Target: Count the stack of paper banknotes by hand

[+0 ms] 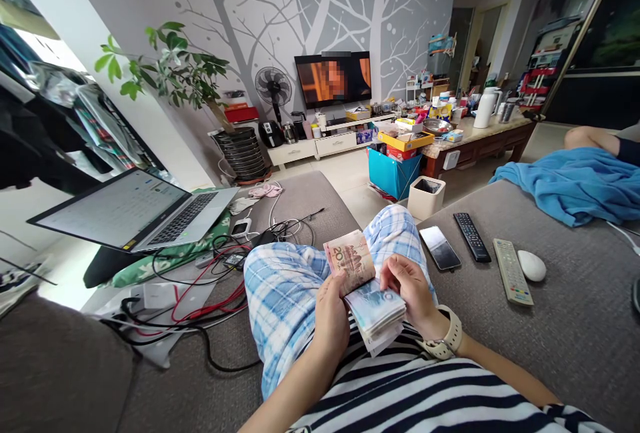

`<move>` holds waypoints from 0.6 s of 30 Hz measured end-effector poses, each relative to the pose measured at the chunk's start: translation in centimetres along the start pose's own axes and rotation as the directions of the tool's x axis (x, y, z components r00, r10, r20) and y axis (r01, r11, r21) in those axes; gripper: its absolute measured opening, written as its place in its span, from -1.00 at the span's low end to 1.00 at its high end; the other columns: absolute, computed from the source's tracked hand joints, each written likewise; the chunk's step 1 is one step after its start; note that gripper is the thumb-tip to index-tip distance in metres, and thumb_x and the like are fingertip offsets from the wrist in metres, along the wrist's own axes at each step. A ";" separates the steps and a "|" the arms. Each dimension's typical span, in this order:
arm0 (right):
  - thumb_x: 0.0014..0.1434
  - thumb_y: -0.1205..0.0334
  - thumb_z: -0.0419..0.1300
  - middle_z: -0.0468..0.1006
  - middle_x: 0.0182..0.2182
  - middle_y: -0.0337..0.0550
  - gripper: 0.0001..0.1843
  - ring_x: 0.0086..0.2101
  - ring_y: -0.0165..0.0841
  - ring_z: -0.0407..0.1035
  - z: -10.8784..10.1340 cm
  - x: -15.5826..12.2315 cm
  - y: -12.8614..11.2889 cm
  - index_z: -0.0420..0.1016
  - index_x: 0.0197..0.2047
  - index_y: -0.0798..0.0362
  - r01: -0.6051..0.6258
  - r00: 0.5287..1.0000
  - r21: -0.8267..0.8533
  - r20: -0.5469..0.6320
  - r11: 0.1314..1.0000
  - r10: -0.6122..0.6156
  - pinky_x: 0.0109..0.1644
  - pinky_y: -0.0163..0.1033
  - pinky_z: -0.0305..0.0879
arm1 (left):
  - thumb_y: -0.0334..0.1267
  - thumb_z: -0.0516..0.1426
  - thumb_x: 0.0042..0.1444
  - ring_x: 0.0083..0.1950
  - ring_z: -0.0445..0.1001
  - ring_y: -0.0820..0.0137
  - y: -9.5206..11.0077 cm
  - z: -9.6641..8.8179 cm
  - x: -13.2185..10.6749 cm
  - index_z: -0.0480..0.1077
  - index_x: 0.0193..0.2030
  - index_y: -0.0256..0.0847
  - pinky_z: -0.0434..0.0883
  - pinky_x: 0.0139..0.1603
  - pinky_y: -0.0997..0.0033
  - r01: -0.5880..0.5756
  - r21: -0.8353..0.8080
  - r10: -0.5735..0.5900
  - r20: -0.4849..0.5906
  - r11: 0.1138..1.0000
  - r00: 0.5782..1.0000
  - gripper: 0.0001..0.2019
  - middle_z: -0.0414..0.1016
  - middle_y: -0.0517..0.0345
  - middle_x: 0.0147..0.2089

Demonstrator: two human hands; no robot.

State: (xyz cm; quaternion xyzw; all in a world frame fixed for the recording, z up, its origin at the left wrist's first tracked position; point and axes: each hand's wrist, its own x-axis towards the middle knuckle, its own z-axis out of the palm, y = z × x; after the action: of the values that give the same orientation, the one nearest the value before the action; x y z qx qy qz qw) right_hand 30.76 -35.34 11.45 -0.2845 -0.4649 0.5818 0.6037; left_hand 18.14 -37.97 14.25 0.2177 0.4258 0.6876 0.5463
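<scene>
A folded stack of banknotes (pixel 377 309) lies above my lap, its outer notes bluish and white. My left hand (pixel 333 313) grips the stack from its left side, thumb on top. Beyond the thumb, a brownish 20 banknote (pixel 350 259) stands bent up from the stack. My right hand (pixel 410 289), with a pale watch (pixel 450 333) on its wrist, has its fingers curled and pinched at the upper right edge of the notes. How many notes those fingertips hold is hidden. Beneath both hands are blue plaid trousers (pixel 280 306) and a striped shirt.
On the grey sofa to the right lie a phone (pixel 441 248), a black remote (pixel 471 237), a beige remote (pixel 513 271) and a white mouse (pixel 531 265). At left are an open laptop (pixel 190 216) and tangled cables (pixel 215 296). Another person's leg (pixel 593 139) shows beside a blue blanket (pixel 575 183).
</scene>
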 end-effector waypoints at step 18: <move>-0.01 0.14 0.35 0.24 -0.57 -0.34 -0.71 -0.53 -0.46 0.08 -0.1 0.2 0.2 0.30 -0.47 0.04 -0.015 0.999 -0.104 -0.032 0.994 0.011 -0.45 -0.31 0.01 | -0.24 0.22 -0.10 -0.11 0.56 0.07 -0.6 -0.5 0.5 0.52 -0.14 -0.32 0.40 0.03 0.07 0.040 -0.004 -0.040 0.110 0.999 0.993 -0.66 0.61 -0.09 -0.16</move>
State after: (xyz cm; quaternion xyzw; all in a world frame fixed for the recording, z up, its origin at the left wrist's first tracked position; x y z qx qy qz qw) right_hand 30.69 -35.08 11.29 -0.3278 -0.4831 0.5561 0.5916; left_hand 17.96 -37.67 13.47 0.2448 0.3972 0.6649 0.5833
